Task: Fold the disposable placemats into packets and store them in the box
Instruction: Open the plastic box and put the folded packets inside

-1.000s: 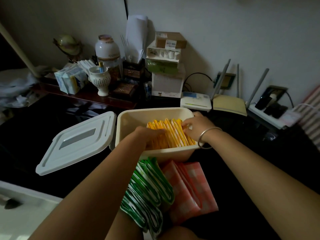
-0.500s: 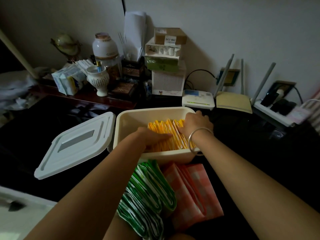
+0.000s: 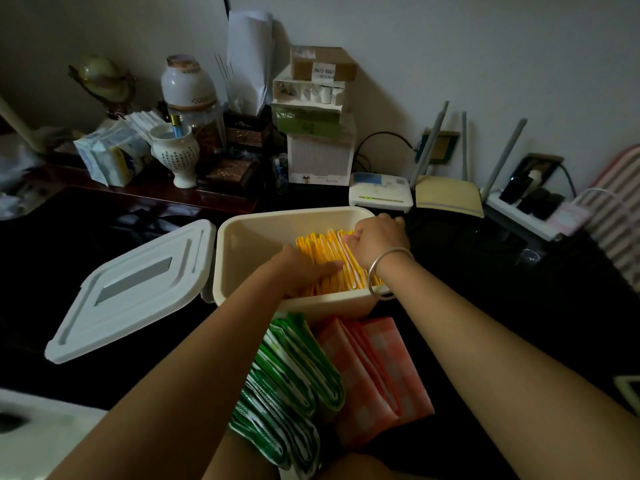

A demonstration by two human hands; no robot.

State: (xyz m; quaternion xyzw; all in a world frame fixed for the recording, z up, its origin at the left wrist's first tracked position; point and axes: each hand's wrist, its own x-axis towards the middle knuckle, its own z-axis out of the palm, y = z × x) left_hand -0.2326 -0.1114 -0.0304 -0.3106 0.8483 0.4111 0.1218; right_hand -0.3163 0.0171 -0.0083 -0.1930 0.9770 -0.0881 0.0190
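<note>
A cream plastic box (image 3: pixel 258 233) stands open on the dark table. Inside, several yellow folded placemat packets (image 3: pixel 323 249) stand on edge at its right side. My left hand (image 3: pixel 304 268) lies flat on the packets with straight fingers pressing them rightward. My right hand (image 3: pixel 375 239), with a silver bangle on the wrist, curls its fingers over the top of the rightmost packets against the box's right wall. In front of the box lie a pile of green folded packets (image 3: pixel 294 372) and a pile of pink checked packets (image 3: pixel 377 372).
The box's white lid (image 3: pixel 135 289) lies left of the box. Behind stand a white vase (image 3: pixel 176 155), tissue packs (image 3: pixel 107 155), stacked cartons (image 3: pixel 320 116), a modem (image 3: pixel 381 194), a router (image 3: pixel 448 195) and a power strip (image 3: pixel 526 209). A white surface (image 3: pixel 41 434) shows bottom left.
My right hand slid inward over the rightmost yellow packets and curled down on them. My left hand pushed slightly further right along the packets. The camera tilted a little.
</note>
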